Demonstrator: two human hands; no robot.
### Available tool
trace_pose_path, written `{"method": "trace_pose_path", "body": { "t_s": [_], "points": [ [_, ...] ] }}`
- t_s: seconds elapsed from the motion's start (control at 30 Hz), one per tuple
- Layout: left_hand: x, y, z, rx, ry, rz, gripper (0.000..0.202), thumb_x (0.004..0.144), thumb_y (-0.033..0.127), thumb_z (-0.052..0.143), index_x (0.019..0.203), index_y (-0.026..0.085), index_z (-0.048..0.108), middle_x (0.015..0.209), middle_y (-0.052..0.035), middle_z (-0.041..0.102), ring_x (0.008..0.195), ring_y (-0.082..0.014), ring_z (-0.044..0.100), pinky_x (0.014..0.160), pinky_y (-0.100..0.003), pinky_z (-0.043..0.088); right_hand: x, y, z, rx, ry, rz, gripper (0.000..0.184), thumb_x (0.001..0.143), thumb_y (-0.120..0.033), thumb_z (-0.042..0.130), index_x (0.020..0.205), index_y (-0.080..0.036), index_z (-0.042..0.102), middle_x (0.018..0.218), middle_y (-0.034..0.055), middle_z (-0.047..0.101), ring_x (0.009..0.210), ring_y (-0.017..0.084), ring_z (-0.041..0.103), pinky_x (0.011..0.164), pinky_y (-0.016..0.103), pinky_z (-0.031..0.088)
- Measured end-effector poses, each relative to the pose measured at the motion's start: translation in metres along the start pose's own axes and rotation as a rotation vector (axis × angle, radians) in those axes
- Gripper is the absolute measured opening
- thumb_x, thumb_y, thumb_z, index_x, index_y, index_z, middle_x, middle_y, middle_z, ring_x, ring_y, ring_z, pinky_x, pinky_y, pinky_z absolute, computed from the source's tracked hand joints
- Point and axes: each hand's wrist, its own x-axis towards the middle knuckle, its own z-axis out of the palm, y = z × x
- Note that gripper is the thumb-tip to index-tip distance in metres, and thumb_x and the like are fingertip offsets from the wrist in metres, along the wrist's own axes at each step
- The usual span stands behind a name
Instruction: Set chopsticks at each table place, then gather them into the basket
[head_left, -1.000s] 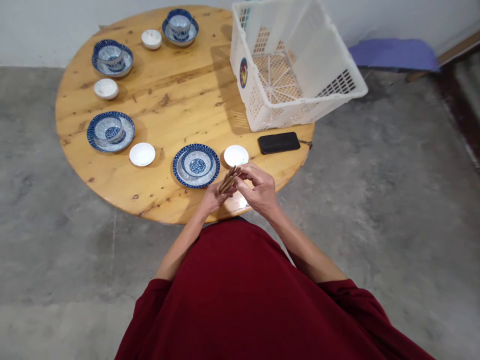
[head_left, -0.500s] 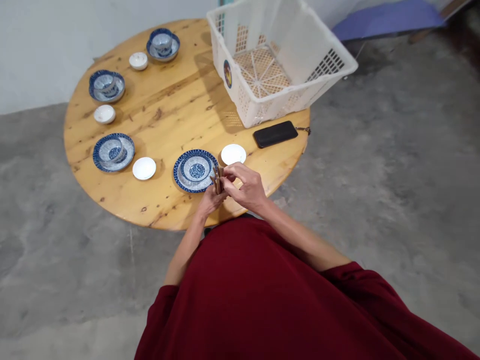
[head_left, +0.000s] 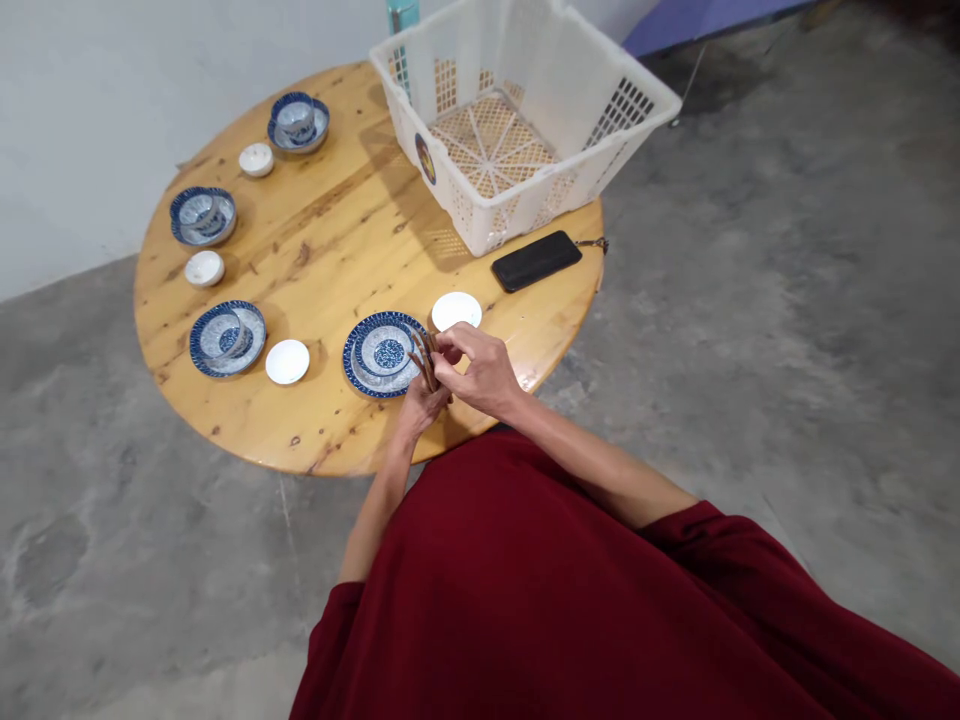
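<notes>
A small bundle of brown chopsticks [head_left: 424, 362] stands upright in my left hand [head_left: 424, 402], which is closed round their lower part. My right hand [head_left: 478, 370] is pinched at the upper ends of the chopsticks; its fingertips are partly hidden. Both hands are over the near edge of the round wooden table [head_left: 337, 425]. Just beyond them, to the left, a blue-and-white bowl [head_left: 388, 353] rests on a blue-rimmed plate [head_left: 358, 378]. A small white bowl [head_left: 456, 311] sits behind my right hand.
Bowls on plates, each beside a small white bowl, line the left side, the nearest plate [head_left: 196, 338] among them. A white plastic basket [head_left: 517, 205] stands at the back right. In front of it lies a black phone [head_left: 537, 261] with a strap. A wall borders the far left.
The chopsticks lean more to the left now, with both hands still on them. My view has shifted slightly, so the table and dishes appear displaced; the dishes keep their places on the table.
</notes>
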Motion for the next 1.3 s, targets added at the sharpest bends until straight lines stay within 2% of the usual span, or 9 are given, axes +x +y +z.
{"method": "trace_pose_path", "body": {
  "t_s": [0.27,0.43,0.6,0.7,0.83,0.9,0.97,1.1,1.3],
  "points": [
    [-0.003,0.021,0.009,0.029,0.011,-0.009,0.041,0.081,0.059,0.073,0.083,0.019,0.063,0.072,-0.0019,0.066,0.078,-0.0185,0.063,0.072,-0.028,0.051,0.003,0.008,-0.016,0.04,0.01,0.094,0.004,0.086,-0.02,0.06,0.083,-0.021,0.061,0.078,0.0017,0.063,0.067,0.016,0.059,0.068,0.03,0.05],
    [-0.006,0.029,0.014,0.072,0.043,-0.018,0.044,0.085,0.061,0.067,0.072,0.019,0.064,0.071,-0.0026,0.067,0.071,-0.0172,0.061,0.07,-0.029,0.05,0.003,0.015,-0.022,0.102,0.028,0.217,0.007,0.086,-0.025,0.058,0.08,-0.021,0.06,0.073,-0.0006,0.062,0.064,0.014,0.06,0.064,0.027,0.049],
    [-0.008,0.024,0.017,-0.042,0.052,0.032,0.053,0.086,0.069,0.063,0.084,0.017,0.071,0.08,-0.0071,0.073,0.071,-0.017,0.065,0.069,-0.029,0.052,0.004,0.014,-0.028,0.14,0.053,0.265,0.008,0.086,-0.027,0.06,0.081,-0.021,0.061,0.074,-0.0005,0.063,0.062,0.014,0.061,0.061,0.027,0.051],
    [-0.01,0.021,0.014,-0.09,0.152,0.046,0.057,0.085,0.073,0.063,0.088,0.017,0.071,0.081,-0.0075,0.073,0.071,-0.0174,0.066,0.066,-0.029,0.053,0.007,0.009,-0.041,0.137,0.1,0.259,0.009,0.089,-0.028,0.06,0.083,-0.021,0.061,0.076,-0.0002,0.064,0.062,0.014,0.062,0.06,0.028,0.052],
    [-0.012,0.022,0.008,-0.032,0.347,0.15,0.043,0.09,0.062,0.062,0.085,0.02,0.072,0.094,-0.0096,0.076,0.093,-0.0223,0.071,0.086,-0.034,0.056,0.014,0.0,-0.062,0.0,0.149,0.185,0.007,0.091,-0.025,0.061,0.084,-0.023,0.063,0.079,0.0003,0.066,0.066,0.014,0.063,0.065,0.029,0.055],
    [-0.014,0.023,0.006,-0.026,0.406,0.178,0.041,0.091,0.06,0.062,0.086,0.021,0.071,0.095,-0.0096,0.076,0.092,-0.0222,0.071,0.089,-0.035,0.056,0.015,-0.001,-0.067,-0.063,0.159,0.126,0.006,0.09,-0.022,0.062,0.084,-0.024,0.063,0.08,0.001,0.066,0.068,0.015,0.062,0.069,0.031,0.056],
    [-0.016,0.021,0.006,-0.044,0.418,0.165,0.042,0.091,0.061,0.061,0.088,0.021,0.07,0.09,-0.0087,0.074,0.081,-0.0198,0.069,0.08,-0.034,0.057,0.012,0.0,-0.065,-0.099,0.156,0.065,0.008,0.09,-0.02,0.062,0.083,-0.024,0.062,0.08,0.0015,0.065,0.07,0.016,0.062,0.07,0.032,0.055],
    [-0.02,0.013,0.009,-0.075,0.365,0.118,0.05,0.088,0.067,0.064,0.092,0.018,0.071,0.081,-0.006,0.071,0.065,-0.0149,0.062,0.061,-0.027,0.05,0.003,0.008,-0.052,-0.116,0.128,-0.027,0.01,0.091,-0.018,0.06,0.082,-0.024,0.059,0.078,0.0018,0.063,0.068,0.016,0.059,0.068,0.032,0.053],
    [-0.018,0.006,0.014,-0.097,0.359,0.101,0.058,0.085,0.073,0.065,0.091,0.016,0.074,0.072,-0.0035,0.067,0.061,-0.0135,0.059,0.057,-0.025,0.046,-0.001,0.015,-0.043,-0.151,0.116,-0.032,0.011,0.091,-0.021,0.059,0.081,-0.023,0.058,0.077,0.0023,0.063,0.067,0.016,0.059,0.067,0.03,0.052]
  ]
}}
